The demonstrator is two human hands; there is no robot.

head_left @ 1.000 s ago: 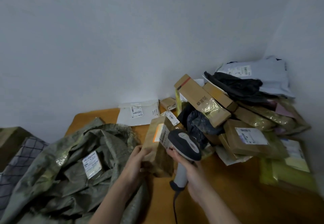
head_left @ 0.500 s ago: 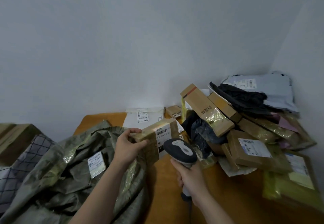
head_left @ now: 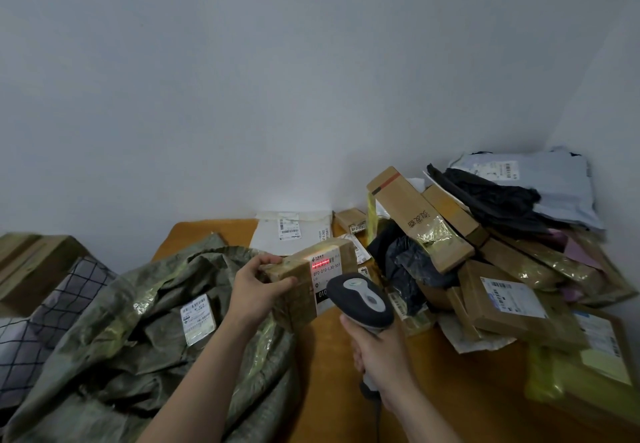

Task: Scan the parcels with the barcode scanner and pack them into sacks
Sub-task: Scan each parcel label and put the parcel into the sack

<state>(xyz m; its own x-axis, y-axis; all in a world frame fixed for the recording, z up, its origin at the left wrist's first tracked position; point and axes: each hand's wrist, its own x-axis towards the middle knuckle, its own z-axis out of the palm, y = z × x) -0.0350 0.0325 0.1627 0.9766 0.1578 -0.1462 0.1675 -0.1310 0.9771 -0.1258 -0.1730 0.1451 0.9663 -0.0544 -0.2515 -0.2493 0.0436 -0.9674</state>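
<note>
Cardboard parcels [head_left: 420, 220] heaped right of sack [head_left: 114, 338].

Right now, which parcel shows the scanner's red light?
The brown box held in the left hand; only its label carries a glowing red line.

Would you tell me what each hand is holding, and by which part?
The left hand grips the taped brown parcel by its left end; the right hand grips the barcode scanner by its handle.
</note>
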